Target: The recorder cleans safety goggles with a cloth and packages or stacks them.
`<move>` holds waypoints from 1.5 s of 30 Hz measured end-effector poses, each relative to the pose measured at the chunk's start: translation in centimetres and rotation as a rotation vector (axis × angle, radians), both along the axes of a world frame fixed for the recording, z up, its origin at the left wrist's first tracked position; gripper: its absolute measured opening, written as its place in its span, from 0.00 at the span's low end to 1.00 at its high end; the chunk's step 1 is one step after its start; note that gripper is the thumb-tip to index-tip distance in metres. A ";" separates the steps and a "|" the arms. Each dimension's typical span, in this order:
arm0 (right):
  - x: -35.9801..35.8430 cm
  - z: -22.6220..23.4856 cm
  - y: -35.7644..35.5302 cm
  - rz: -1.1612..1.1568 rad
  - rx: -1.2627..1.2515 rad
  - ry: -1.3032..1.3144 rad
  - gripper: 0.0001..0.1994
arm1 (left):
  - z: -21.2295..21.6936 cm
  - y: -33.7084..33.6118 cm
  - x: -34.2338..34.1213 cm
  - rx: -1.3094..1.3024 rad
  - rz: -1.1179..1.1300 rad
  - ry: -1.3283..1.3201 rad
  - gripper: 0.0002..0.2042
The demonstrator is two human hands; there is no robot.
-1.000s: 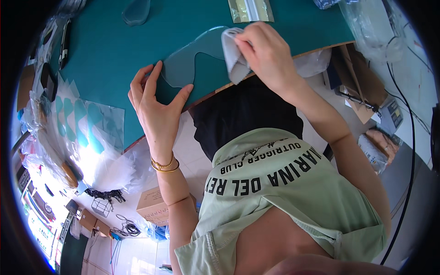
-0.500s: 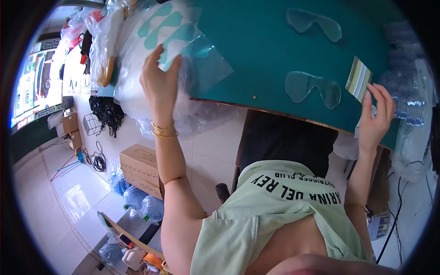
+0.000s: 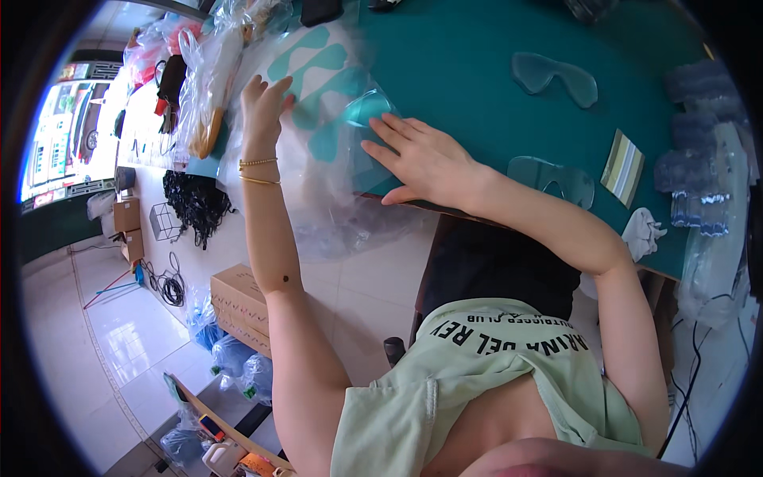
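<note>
Clear plastic bag (image 3: 318,159), long axis toward table edge; both hands flat on it

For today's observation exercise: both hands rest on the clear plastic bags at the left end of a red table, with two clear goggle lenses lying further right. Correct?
Not quite: the table is teal green, not red, as the head view shows. The left hand and right hand do rest on the plastic bags, with the goggle lenses further right.

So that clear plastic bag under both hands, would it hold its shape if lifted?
Probably not: the clear plastic bag is wrinkled and droops over the table edge, so likely floppy and light. Its glossy film may slide under the left hand and right hand.
</note>
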State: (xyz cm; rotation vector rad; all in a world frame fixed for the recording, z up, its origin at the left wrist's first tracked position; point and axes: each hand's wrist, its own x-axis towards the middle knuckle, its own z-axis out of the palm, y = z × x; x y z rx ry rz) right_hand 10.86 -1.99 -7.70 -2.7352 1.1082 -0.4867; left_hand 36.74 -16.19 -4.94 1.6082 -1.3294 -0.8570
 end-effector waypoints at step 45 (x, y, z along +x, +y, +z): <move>-6.9 6.6 -4.3 -0.315 -0.148 -0.730 0.05 | 4.5 9.1 -9.6 0.003 -0.773 0.236 0.18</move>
